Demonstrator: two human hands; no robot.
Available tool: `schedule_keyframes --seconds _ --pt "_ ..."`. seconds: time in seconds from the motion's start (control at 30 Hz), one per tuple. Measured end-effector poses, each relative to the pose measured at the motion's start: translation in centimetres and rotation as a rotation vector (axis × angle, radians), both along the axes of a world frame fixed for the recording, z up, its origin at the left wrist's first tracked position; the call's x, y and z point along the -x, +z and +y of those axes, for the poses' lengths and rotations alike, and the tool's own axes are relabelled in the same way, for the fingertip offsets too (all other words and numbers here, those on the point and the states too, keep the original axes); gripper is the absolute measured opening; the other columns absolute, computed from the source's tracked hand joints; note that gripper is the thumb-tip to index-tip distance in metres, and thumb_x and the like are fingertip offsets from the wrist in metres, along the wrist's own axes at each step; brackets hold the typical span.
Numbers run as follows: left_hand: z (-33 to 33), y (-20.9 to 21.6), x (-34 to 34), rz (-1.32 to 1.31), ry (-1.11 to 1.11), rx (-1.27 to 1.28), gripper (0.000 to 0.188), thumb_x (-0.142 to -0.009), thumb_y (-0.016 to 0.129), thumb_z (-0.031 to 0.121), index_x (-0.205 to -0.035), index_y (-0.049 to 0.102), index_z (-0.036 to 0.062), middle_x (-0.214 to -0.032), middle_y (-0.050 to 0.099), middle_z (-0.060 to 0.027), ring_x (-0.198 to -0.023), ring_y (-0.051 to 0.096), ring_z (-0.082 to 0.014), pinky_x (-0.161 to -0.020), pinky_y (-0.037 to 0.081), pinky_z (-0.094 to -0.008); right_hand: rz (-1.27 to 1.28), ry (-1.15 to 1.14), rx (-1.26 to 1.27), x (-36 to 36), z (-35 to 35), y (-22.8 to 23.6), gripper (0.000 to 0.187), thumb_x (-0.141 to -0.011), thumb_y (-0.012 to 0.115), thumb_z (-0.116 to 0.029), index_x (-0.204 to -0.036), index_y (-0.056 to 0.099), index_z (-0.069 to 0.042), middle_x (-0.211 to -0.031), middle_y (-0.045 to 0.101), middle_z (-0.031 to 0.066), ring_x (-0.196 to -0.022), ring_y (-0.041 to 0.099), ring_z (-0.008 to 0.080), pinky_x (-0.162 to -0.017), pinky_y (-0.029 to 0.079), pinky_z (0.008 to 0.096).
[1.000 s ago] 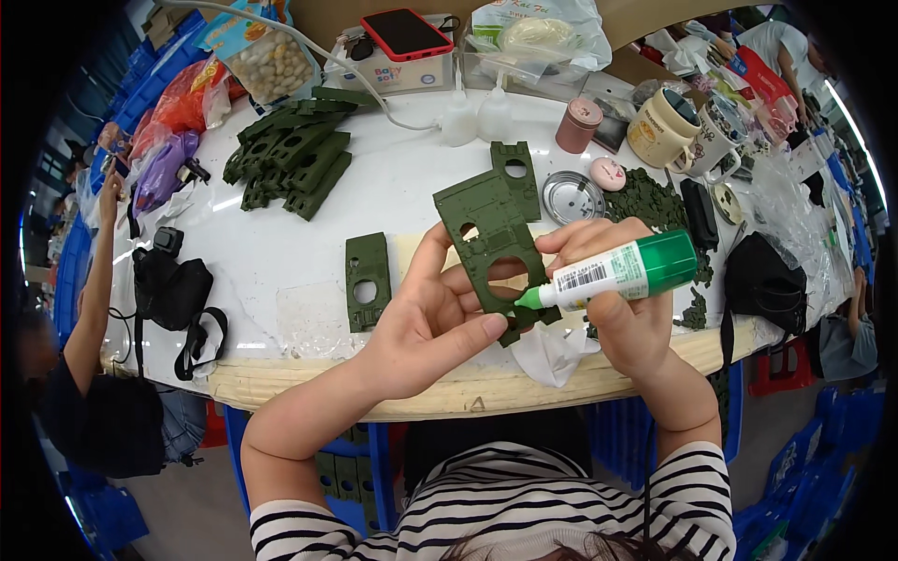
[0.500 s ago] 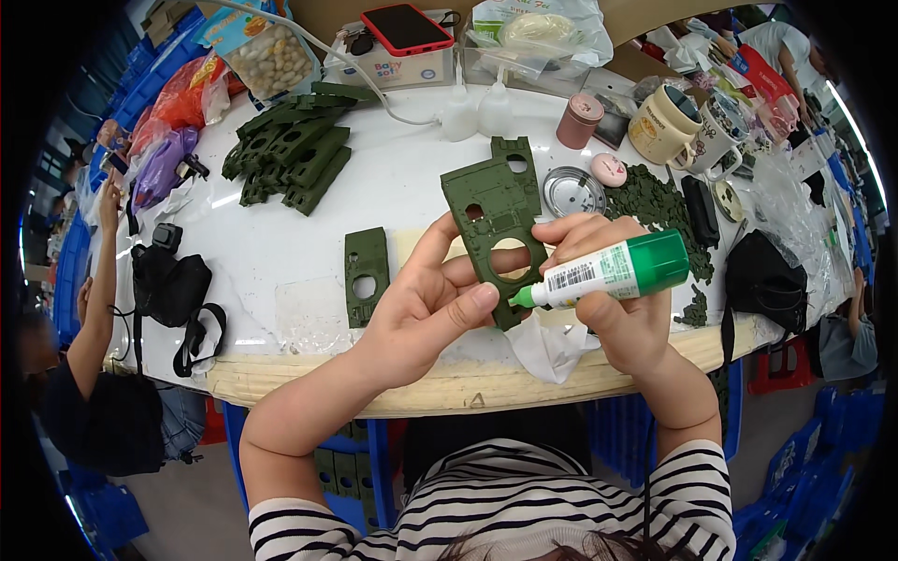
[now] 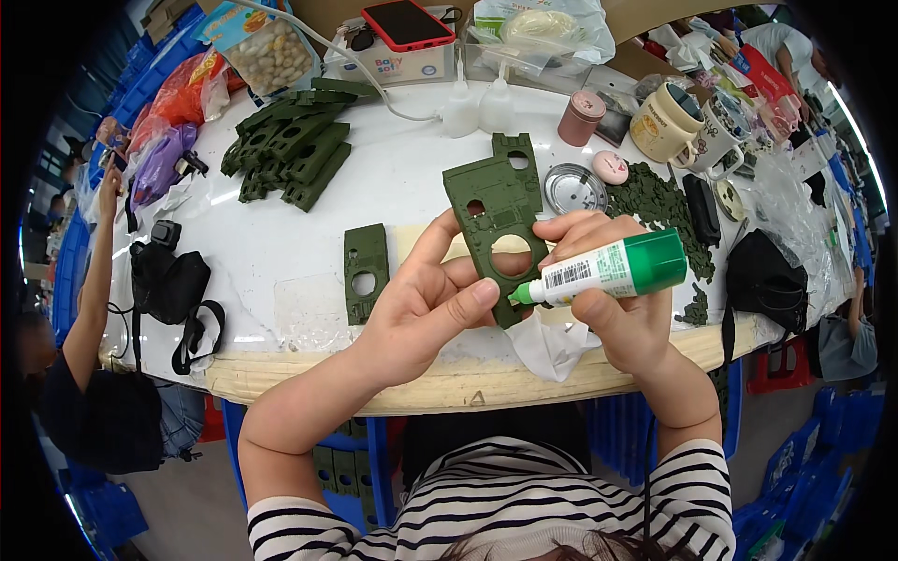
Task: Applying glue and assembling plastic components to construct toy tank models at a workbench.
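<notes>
My left hand (image 3: 426, 309) grips a flat dark green plastic plate (image 3: 496, 220) with round holes, holding it up over the white round table (image 3: 281, 271). My right hand (image 3: 617, 309) is closed around a green and white glue bottle (image 3: 613, 268), whose nozzle tip touches the plate's lower edge near my left thumb. A smaller green plate (image 3: 365, 271) lies flat on the table just left of my left hand.
A stack of green plates (image 3: 290, 154) lies at the back left, small green parts (image 3: 659, 201) at the right. Mugs (image 3: 666, 122), a metal lid (image 3: 574, 187), a phone on a box (image 3: 407, 28), bags and a black pouch (image 3: 168, 280) crowd the rim. Another person's arm (image 3: 94, 280) is at left.
The green plate has been tilted and lifted slightly further from me in my left hand. The glue bottle's nozzle has moved in against the plate's lower edge.
</notes>
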State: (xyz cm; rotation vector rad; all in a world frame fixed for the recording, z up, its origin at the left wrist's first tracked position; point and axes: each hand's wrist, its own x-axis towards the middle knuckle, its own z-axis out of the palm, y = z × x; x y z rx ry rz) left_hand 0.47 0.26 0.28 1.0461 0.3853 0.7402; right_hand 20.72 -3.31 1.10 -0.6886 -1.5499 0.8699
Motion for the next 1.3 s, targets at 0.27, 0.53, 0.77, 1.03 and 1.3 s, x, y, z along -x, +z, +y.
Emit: schedule_keyframes --seconds 0.27,0.53,0.77,1.03,1.3 --pt "0.11 -0.07 0.17 -0.019 -0.026 0.005 0.066 -0.095 0.048 0.013 -0.145 0.005 0.0079 -0.125 0.052 -0.0175 -0.112 0.054 -0.0226 -0.091 0.047 -0.0384 -0.06 -0.082 -0.022 0.51 -0.12 0.14 0.039 -0.085 0.065 -0.035 -0.097 0.056 0.001 -0.09 0.059 0.0117 -0.099 0.056 0.0317 -0.09 0.042 0.0457" --pt "0.12 -0.06 0.2 -0.031 -0.037 0.001 0.063 -0.095 0.047 0.011 -0.144 0.006 0.0075 -0.125 0.052 -0.0168 -0.113 0.053 -0.021 -0.092 0.047 -0.0364 -0.079 -0.053 -0.06 0.25 0.05 0.2 0.031 -0.082 0.068 -0.025 -0.096 0.058 0.001 -0.091 0.06 0.0116 -0.1 0.056 0.0309 -0.089 0.043 0.0444" --pt "0.12 -0.06 0.19 -0.036 -0.04 0.0 0.063 -0.095 0.046 0.011 -0.144 0.006 0.0075 -0.126 0.052 -0.0168 -0.114 0.053 -0.0212 -0.092 0.046 -0.0372 -0.041 -0.016 -0.068 0.03 0.16 0.21 0.021 -0.076 0.074 -0.009 -0.093 0.063 -0.001 -0.093 0.061 0.0104 -0.1 0.057 0.0297 -0.089 0.045 0.0422" --pt "0.03 -0.03 0.11 -0.02 -0.013 0.01 0.067 -0.094 0.048 0.014 -0.145 0.004 0.0079 -0.125 0.052 -0.0178 -0.112 0.055 -0.0247 -0.091 0.048 -0.0404 0.046 0.022 0.033 0.01 -0.04 0.13 0.023 -0.078 0.072 -0.011 -0.095 0.061 -0.001 -0.094 0.059 0.0098 -0.102 0.055 0.0285 -0.092 0.044 0.0435" --pt "0.05 0.13 0.18 0.011 0.002 0.011 0.07 -0.093 0.049 0.015 -0.145 0.003 0.0081 -0.125 0.051 -0.0194 -0.112 0.056 -0.0268 -0.09 0.049 -0.0409 -0.011 0.025 -0.038 0.04 0.2 0.15 0.022 -0.078 0.073 -0.012 -0.094 0.061 -0.001 -0.093 0.06 0.0095 -0.099 0.055 0.0278 -0.093 0.043 0.0442"
